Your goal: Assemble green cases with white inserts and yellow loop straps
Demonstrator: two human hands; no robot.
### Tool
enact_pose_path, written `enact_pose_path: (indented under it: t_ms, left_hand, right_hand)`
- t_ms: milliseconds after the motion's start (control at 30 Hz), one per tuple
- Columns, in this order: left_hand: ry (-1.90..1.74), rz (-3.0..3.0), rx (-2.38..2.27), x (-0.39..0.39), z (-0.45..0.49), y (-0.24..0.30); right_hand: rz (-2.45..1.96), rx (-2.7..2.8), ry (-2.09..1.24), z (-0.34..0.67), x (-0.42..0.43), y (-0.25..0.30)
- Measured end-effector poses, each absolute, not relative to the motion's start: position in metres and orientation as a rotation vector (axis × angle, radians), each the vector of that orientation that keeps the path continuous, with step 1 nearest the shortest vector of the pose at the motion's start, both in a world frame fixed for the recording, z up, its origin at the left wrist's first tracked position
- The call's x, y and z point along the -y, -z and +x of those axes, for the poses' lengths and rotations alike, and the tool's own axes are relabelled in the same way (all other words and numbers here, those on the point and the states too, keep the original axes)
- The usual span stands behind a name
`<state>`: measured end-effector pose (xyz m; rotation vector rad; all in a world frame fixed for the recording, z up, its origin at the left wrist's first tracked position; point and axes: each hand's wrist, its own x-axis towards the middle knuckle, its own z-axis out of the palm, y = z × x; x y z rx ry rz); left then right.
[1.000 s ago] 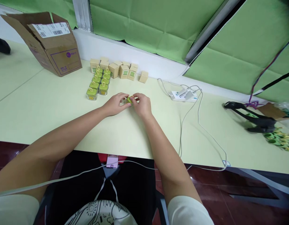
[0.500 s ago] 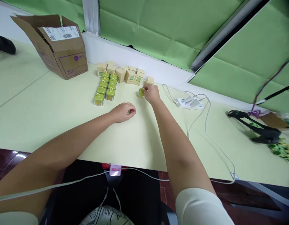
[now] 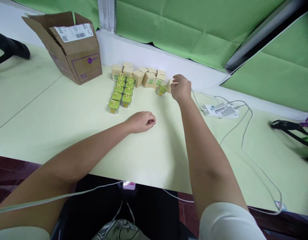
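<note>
My right hand is raised above the back of the table with its fingers apart, holding nothing. Just left of it stands a small clear jar with a green lid, apart from the fingers. A small tan carton is partly hidden behind that hand. Resting on the tabletop nearer the front, my left hand is curled into a fist, and nothing shows in it. To its left, several similar green-lidded jars with loops on their lids stand in two rows.
Several small tan cartons line the wall behind the jars. A large open cardboard box stands at the back left. On the right, a white power strip trails cables across the table. Black stands appear at both sides.
My right hand has let go of the small green-lidded jar and moved up and right, its fingers opening. The left fist stays on the table. The view has shifted a little.
</note>
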<state>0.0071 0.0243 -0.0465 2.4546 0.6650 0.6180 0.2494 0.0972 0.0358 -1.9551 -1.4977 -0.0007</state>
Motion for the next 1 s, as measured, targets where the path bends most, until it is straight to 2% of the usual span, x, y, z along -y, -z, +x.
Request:
enact_pose_path:
  t_ms: [133, 233, 333, 400, 500, 600, 767, 1000]
  left_hand:
    - [-0.645, 2.458, -0.654, -0.029, 0.008, 0.049]
    - [-0.656, 2.465, -0.66, -0.032, 0.009, 0.05]
    - [-0.665, 2.447, -0.696, -0.032, 0.009, 0.05]
    - [-0.664, 2.452, -0.712, -0.031, 0.008, 0.049]
    - [-0.662, 2.444, -0.739, -0.028, 0.006, 0.047]
    - [-0.667, 2.433, -0.76, -0.027, 0.003, 0.046]
    - [-0.667, 2.406, -0.788, -0.027, 0.0, 0.047]
    - [-0.64, 2.365, -0.795, -0.029, 0.002, 0.048]
  right_hand:
    - [-1.685, 1.677, -0.186, 0.207, 0.015, -0.105]
    - [-1.382, 2.081, -0.677, 0.144, 0.145, -0.122]
    - [-1.04, 2.637, -1.311, 0.083, 0.259, -0.062]
    - [-1.365, 2.805, -1.353, 0.059, 0.302, 0.011]
    - [-1.975, 2.421, -1.286, 0.051, 0.309, 0.115]
    - [-2.131, 2.124, -1.015, 0.061, 0.278, 0.177]
    - [-2.228, 1.907, -1.095, 0.075, 0.237, 0.217]
    - [-2.188, 1.84, -1.136, 0.07, 0.236, 0.233]
